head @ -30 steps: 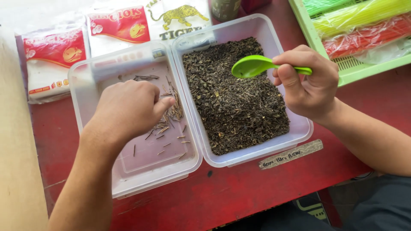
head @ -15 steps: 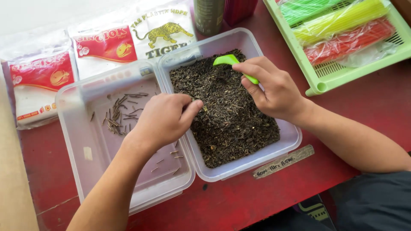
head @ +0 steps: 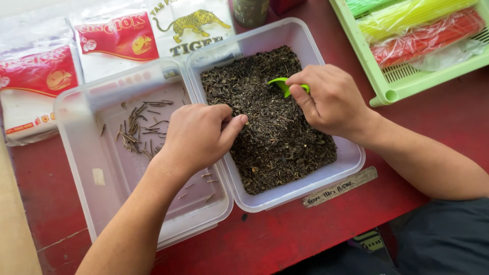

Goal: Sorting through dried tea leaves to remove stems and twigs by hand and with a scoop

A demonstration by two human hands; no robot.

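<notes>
The person is working over two clear plastic tubs sitting side by side on a red tabletop (head: 438, 137). The right hand (head: 331, 102) is gripping the handle of a small green scoop (head: 281, 84), fingers closed around it, and is pressing the scoop's bowl into the far part of the dark loose tea leaves (head: 275, 132) filling the right tub (head: 351, 163). The left hand (head: 198, 135) is curling over the shared wall between the tubs, its thumb and fingertips reaching into the leaves at the left edge of the pile; the fingers are bunched as if pinching, but whether anything is caught between them cannot be told. The left tub (head: 76, 153) is nearly bare, holding only a small scatter of thin stems (head: 140, 130) toward its far side and a few more by the wrist. By the look of it, stems are being picked out of the leaves and set aside in the left tub while the scoop turns the pile over. A further pick would call for a fine pinch on a single stem, lifted clear of the leaves and carried left over the wall. Sealed packets (head: 41, 81) are lying at the far left, and a green tray of coloured straws (head: 417, 30) is sitting at the far right.
</notes>
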